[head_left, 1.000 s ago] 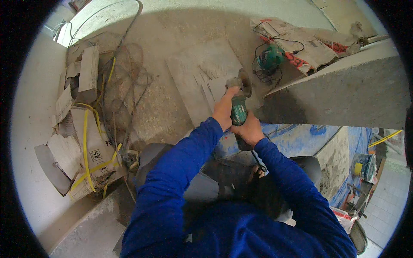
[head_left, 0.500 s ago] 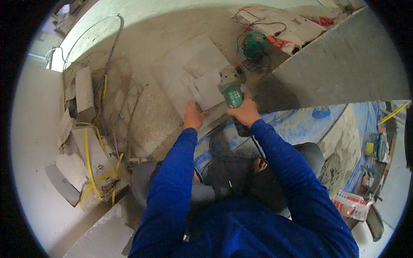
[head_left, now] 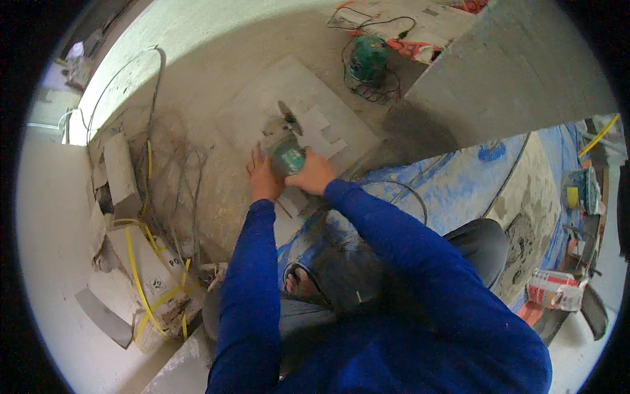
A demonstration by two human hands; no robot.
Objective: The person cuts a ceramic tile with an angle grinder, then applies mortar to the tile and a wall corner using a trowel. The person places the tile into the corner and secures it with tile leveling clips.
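Note:
My right hand (head_left: pixel 313 173) is wrapped round the green body of an angle grinder (head_left: pixel 289 157). The grinder's cutting disc (head_left: pixel 289 118) stands on edge at its far end, over the pale tile work. Close against the grinder's left side is my left hand (head_left: pixel 264 178), its fingers stretched out; whether they touch the tool is unclear. A pale tile piece with notched edges (head_left: pixel 321 134) lies just right of the disc, on a larger grey slab (head_left: pixel 354 128). Below my hands a narrow pale strip (head_left: pixel 289 205) shows partly.
A green rounded tool (head_left: pixel 369 59) with black cords sits at the far right. A big grey panel (head_left: pixel 505 79) leans beyond it. Blue sheeting (head_left: pixel 426 177) covers the floor nearer me. Loose cables (head_left: pixel 190 190) and a torn carton with yellow straps (head_left: pixel 147 262) lie left.
The grinder and my right hand have moved left, and its disc now shows. My left hand has shifted left beside the tool, and the notched tile piece has come into view.

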